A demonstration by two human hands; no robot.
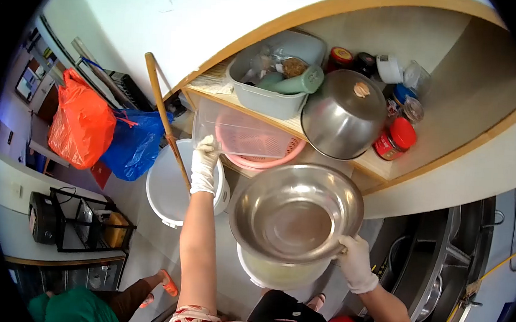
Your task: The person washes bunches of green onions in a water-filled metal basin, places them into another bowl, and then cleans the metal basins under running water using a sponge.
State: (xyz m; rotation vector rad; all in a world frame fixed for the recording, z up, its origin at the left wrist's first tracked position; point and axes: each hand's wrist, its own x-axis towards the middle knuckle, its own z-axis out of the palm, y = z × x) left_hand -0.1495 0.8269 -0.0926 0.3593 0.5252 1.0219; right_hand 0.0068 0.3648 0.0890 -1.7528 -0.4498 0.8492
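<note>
My right hand [355, 264], in a white glove, grips the rim of a wide stainless steel basin [289, 222]. The basin is empty and hangs over a white bucket [257, 270] with something pale yellowish in it. My left hand [204, 165], also gloved, is closed at the near edge of a clear plastic container [206, 119]. Through the clear plastic shows a pink basket [252, 160] on the lower shelf. A white bucket with a pale top [165, 185] stands below my left hand, and a long wooden stick [160, 102] leans across it.
On the upper shelf are a grey bin [267, 102] with a green bottle, an upturned steel bowl [343, 116] and several jars [396, 137]. Orange [83, 124] and blue bags [132, 144] sit left. A person in green [78, 306] is at lower left; sinks [434, 272] stand right.
</note>
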